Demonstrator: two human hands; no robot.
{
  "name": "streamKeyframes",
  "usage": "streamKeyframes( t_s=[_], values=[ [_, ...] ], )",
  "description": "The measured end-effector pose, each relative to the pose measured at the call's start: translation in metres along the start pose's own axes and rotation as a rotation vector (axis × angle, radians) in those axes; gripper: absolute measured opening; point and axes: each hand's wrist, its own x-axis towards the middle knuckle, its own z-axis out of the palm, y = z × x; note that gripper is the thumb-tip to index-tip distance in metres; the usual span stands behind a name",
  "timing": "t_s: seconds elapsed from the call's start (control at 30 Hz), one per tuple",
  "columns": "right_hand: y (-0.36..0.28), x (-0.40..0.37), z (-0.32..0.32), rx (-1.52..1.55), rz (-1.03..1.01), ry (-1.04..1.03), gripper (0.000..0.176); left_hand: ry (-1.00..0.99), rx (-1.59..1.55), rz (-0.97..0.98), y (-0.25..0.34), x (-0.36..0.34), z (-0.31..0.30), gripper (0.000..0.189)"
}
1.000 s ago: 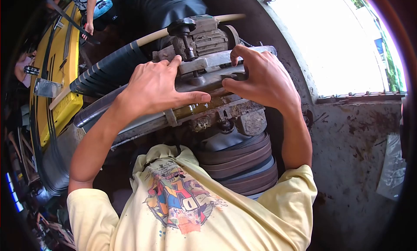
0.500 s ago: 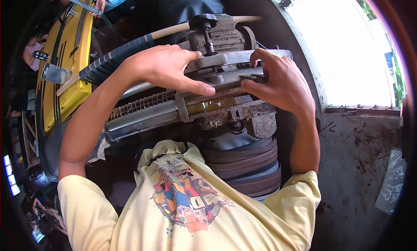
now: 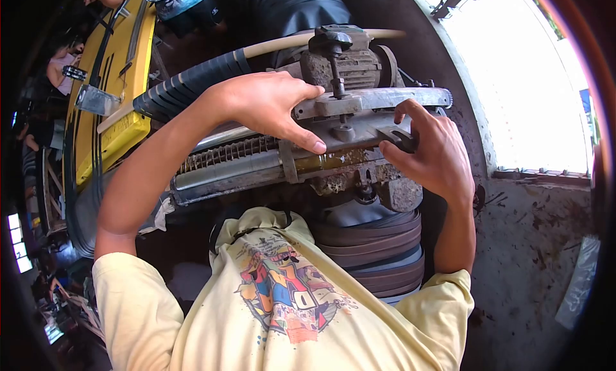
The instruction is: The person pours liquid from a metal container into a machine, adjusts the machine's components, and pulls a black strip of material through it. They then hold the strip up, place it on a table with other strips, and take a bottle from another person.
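Observation:
A worn metal machine (image 3: 231,178) stretches across in front of me, with a ribbed motor (image 3: 359,63) behind it and a black knob (image 3: 330,42) on a screw. My left hand (image 3: 273,108) reaches over it with fingers and thumb spread, the index tip at the end of the grey metal arm (image 3: 378,100) and the thumb over the front edge. On the right, my right hand (image 3: 436,146) is curved with index finger and thumb apart, around a dark pointed piece (image 3: 402,140) on the machine. Amber, sticky-looking residue (image 3: 340,160) coats the front part between the hands.
Coiled brown and grey strips (image 3: 369,249) are stacked below the machine. A pole wrapped in dark bands (image 3: 192,85) passes behind my left arm. Further left stands a yellow table (image 3: 119,133) with dark strips and people around it. A bright window (image 3: 513,82) opens at right.
The view has shifted, so the machine and hands sit lower and further right. Both hands keep nearly the same pose. At the yellow table, a person's hand and strip have moved.

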Motion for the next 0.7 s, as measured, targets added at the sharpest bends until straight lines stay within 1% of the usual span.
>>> streamKeyframes(
  t_s=[0.03, 0.07, 0.1, 0.23, 0.27, 0.3, 0.33, 0.37, 0.43, 0.47, 0.5, 0.53, 0.57, 0.63, 0.7],
  values=[
    [0.001, -0.003, 0.004, -0.002, -0.001, -0.002, 0.042, 0.013, 0.011, 0.011, 0.003, -0.002, 0.0, 0.112],
    [0.0, -0.006, 0.006, -0.003, 0.003, 0.018, 0.042, -0.044, 0.024, -0.037, 0.008, -0.003, -0.003, 0.107],
    [-0.001, -0.009, 0.007, -0.003, 0.007, 0.038, 0.041, -0.043, 0.021, -0.038, 0.009, -0.004, -0.001, 0.107],
    [-0.003, -0.017, 0.01, -0.023, 0.029, 0.002, 0.04, -0.035, 0.067, -0.002, 0.007, -0.006, 0.004, 0.108],
    [-0.002, -0.017, 0.011, -0.026, 0.029, 0.0, 0.04, -0.015, 0.055, 0.009, 0.005, -0.006, 0.005, 0.108],
    [0.0, -0.017, 0.013, 0.035, 0.036, 0.036, 0.041, 0.002, 0.039, 0.023, 0.003, -0.006, 0.008, 0.107],
    [0.001, -0.018, 0.014, 0.097, 0.049, 0.073, 0.041, 0.076, 0.058, 0.064, -0.005, -0.004, 0.015, 0.106],
    [0.001, -0.013, 0.007, 0.061, -0.012, 0.077, 0.04, 0.146, 0.079, 0.111, -0.012, 0.0, 0.021, 0.106],
    [-0.001, -0.002, 0.001, 0.024, -0.022, 0.079, 0.038, 0.098, 0.086, 0.005, -0.001, -0.004, 0.011, 0.105],
    [0.005, 0.004, 0.001, 0.084, -0.027, 0.073, 0.037, 0.076, 0.072, -0.018, 0.001, -0.003, 0.007, 0.106],
    [-0.003, 0.009, -0.007, 0.023, 0.02, 0.029, 0.042, 0.056, 0.059, -0.043, 0.001, -0.002, 0.004, 0.107],
    [-0.003, 0.012, -0.008, -0.007, 0.005, 0.031, 0.044, 0.225, 0.08, 0.069, -0.012, 0.001, 0.016, 0.109],
    [-0.002, 0.014, -0.009, -0.038, -0.017, 0.032, 0.045, 0.225, 0.078, 0.074, -0.017, 0.003, 0.017, 0.109],
    [-0.002, 0.016, -0.01, -0.054, -0.001, 0.015, 0.047, 0.13, 0.012, 0.01, -0.014, 0.003, 0.011, 0.11],
    [-0.002, 0.016, -0.01, -0.069, 0.014, -0.008, 0.048, 0.127, -0.001, 0.021, -0.015, 0.003, 0.012, 0.109]
  ],
)
